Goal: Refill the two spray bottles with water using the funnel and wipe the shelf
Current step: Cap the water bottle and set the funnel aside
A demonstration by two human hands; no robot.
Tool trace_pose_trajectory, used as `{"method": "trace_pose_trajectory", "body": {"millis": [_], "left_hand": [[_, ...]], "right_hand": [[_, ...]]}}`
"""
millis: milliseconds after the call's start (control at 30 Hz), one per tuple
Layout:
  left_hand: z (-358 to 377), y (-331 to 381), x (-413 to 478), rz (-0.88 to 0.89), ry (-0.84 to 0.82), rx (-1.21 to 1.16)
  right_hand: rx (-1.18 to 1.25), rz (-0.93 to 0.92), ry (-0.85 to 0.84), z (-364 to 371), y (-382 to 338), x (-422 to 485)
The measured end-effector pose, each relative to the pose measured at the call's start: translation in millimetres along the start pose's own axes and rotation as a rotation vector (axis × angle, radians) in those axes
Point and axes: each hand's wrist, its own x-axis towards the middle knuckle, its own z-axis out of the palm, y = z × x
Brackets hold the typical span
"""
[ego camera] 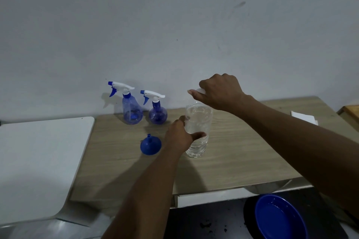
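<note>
Evidently uncapping: left hand (179, 136) wraps the water bottle (198, 120), right hand (220, 91) pinches its white cap (200, 91). A firm but light hold should keep water from squeezing out. Funnel (150, 145) lies just left of it; tall spray bottle (132, 111) and round spray bottle (158, 115) stand behind, heads on.
</note>
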Motion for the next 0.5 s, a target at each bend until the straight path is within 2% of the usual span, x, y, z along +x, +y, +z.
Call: {"method": "trace_pose_trajectory", "body": {"millis": [100,267,400,500], "left_hand": [[-2.3,-0.5,1.1,0.001,-0.008,-0.015],[-1.0,-0.6,0.6,0.012,-0.029,-0.004],[-0.3,-1.8,1.4,0.033,-0.041,0.013],[-5.8,-6.0,3.0,0.05,-0.082,0.04]], "right_hand": [[0.025,0.007,-0.002,3.7,0.1,-0.3],[0.209,-0.027,-0.013,11.2,2.9,-0.7],[0.323,0.105,0.076,21.2,-2.7,-3.4],[0.398,0.146,0.059,29.6,-11.4,-10.2]]}}
